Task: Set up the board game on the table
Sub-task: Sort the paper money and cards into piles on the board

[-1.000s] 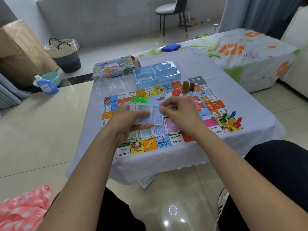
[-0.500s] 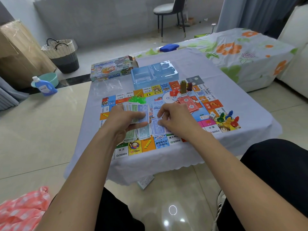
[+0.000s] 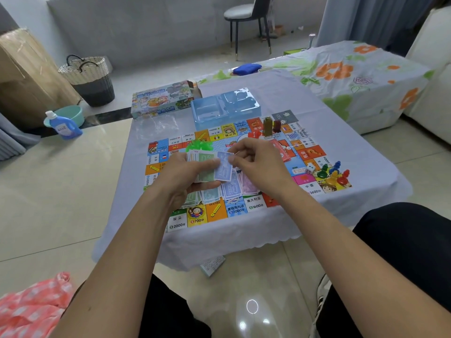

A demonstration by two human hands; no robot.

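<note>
A colourful game board (image 3: 314, 152) lies flat on the cloth-covered table (image 3: 341, 132). My left hand (image 3: 185, 176) grips a stack of play money (image 3: 202, 167) above the board. My right hand (image 3: 258, 167) pinches a blue note (image 3: 224, 167) at the top of that stack. Sorted piles of notes (image 3: 234, 189) lie on the board under my hands. Coloured pawns (image 3: 334, 174) and a white die (image 3: 310, 169) sit at the board's right corner. Green pieces (image 3: 195, 145), red pieces (image 3: 253, 134) and two tall tokens (image 3: 271, 125) stand farther back.
A clear blue plastic tray (image 3: 224, 108) and the game box (image 3: 163, 98) sit at the table's far side. A detergent bottle (image 3: 63, 125), a basin and a basket (image 3: 90, 79) stand on the floor to the left. A leaflet (image 3: 212, 264) lies under the table's near edge.
My right hand laid a blue note down on a pile on the board, then came back up to the stack and now pinches another blue note.
</note>
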